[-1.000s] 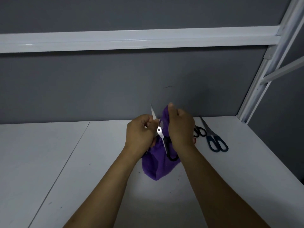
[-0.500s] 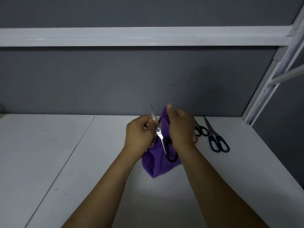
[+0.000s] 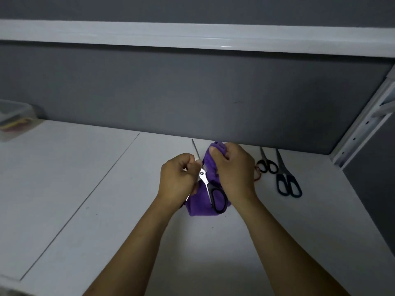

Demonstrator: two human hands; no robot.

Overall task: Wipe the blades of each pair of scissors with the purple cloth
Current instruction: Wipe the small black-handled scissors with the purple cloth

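Black-handled scissors (image 3: 213,192) are spread open above the white desk, one bare blade pointing up and away. My left hand (image 3: 177,178) grips them around the pivot and the left handle. My right hand (image 3: 234,169) pinches the purple cloth (image 3: 201,207) round the other blade, which is hidden inside the fold. The rest of the cloth hangs down behind the black handle loop. Two more pairs lie flat on the desk to the right: small black scissors (image 3: 267,164) and larger dark teal scissors (image 3: 287,182).
A red object (image 3: 257,175) peeks out behind my right hand. A clear plastic box (image 3: 14,118) sits at the far left of the white desk (image 3: 85,189). The grey back panel (image 3: 192,92) rises just behind the hands, and a white frame post (image 3: 363,124) stands at the right.
My head has turned left, bringing the plastic box into view. Both hands keep the same hold on the scissors and cloth, with hardly any shift.
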